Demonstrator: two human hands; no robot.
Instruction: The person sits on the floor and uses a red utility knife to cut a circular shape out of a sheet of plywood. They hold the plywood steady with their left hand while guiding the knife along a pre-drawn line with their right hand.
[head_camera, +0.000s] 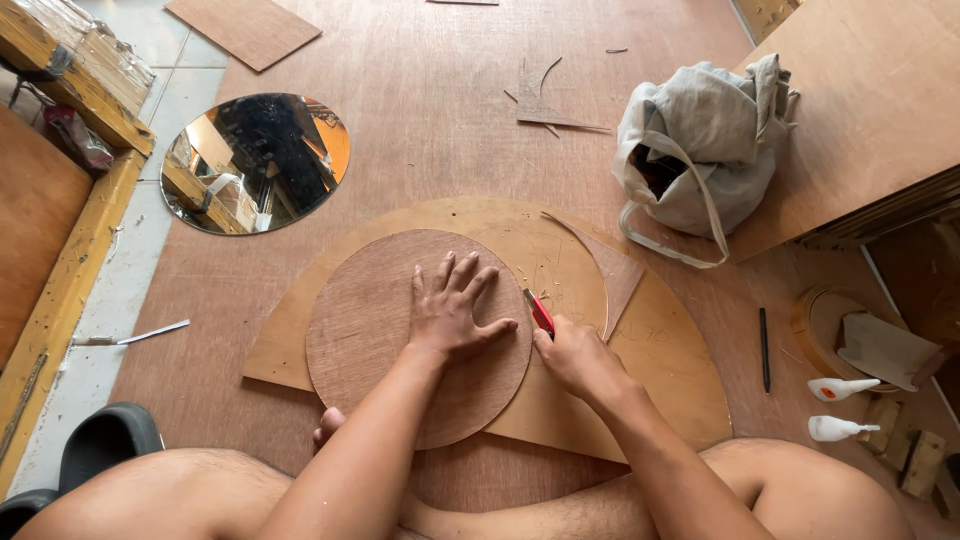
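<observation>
Disc (380, 330) under left hand (452, 315)

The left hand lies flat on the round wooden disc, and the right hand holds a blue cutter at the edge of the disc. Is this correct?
Not quite: the cutter is red, not blue, as the head view shows. The rest holds: the left hand lies flat on the round wooden disc, and the right hand holds the cutter at the disc's edge.

The round reddish-brown plywood disc (380, 330) lies flat under my left palm, on top of a larger, paler half-round board (660, 370) on the floor. My red utility knife (539, 311) is tilted at the disc's right edge, tip touching the pale board.
</observation>
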